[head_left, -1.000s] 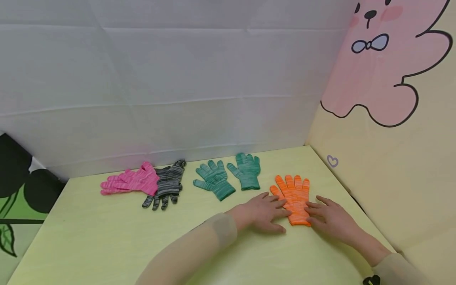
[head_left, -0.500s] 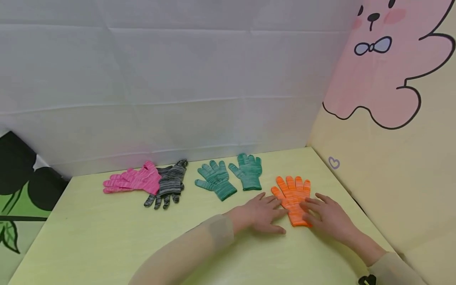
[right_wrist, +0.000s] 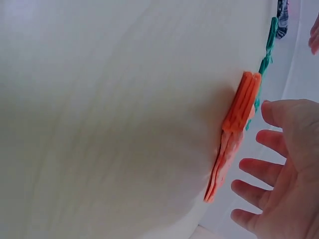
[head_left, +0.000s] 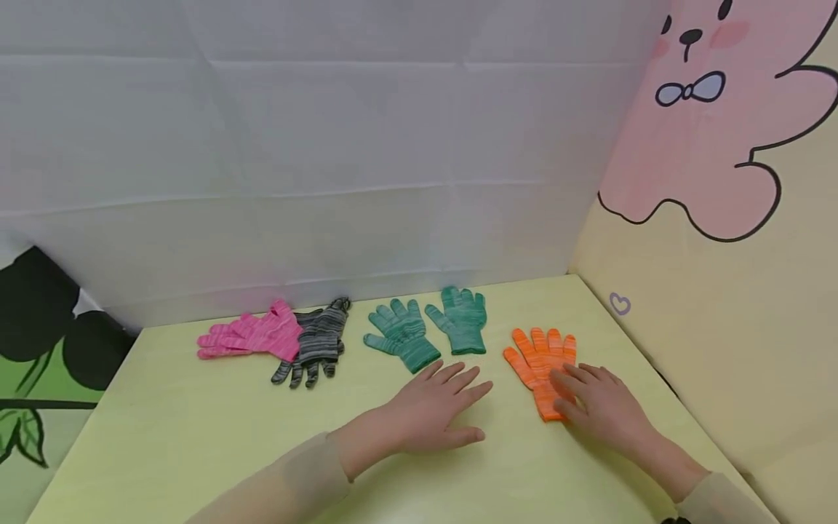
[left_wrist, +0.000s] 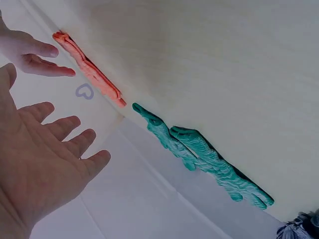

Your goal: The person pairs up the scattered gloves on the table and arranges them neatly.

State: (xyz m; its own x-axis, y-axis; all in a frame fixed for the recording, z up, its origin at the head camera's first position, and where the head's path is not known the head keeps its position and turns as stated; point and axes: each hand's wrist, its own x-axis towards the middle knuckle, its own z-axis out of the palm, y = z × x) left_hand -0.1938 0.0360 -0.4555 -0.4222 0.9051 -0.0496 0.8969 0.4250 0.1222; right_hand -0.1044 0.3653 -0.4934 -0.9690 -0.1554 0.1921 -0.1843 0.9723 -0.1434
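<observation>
An orange knitted glove (head_left: 538, 371) lies flat on the table, fingers pointing to the back wall; its edge looks layered in the right wrist view. My right hand (head_left: 605, 407) is over its right edge, fingers spread and relaxed, with a gap to the glove (right_wrist: 234, 134) in the right wrist view. My left hand (head_left: 435, 415) hovers palm down left of the orange glove, fingers spread, holding nothing. Beyond it lie two green gloves, one (head_left: 404, 336) angled and one (head_left: 461, 320) closer to the back edge.
Further left, a pink pair of gloves (head_left: 255, 335) overlaps grey-and-black striped gloves (head_left: 321, 338). The pale yellow table (head_left: 164, 437) meets a white cloth wall (head_left: 327, 145) behind and a cream wall (head_left: 733, 349) with a pink bear drawing on the right.
My left hand has drawn away from the orange glove to the left and lifted. The right hand has shifted slightly over the glove's right edge. The head view has shifted a little.
</observation>
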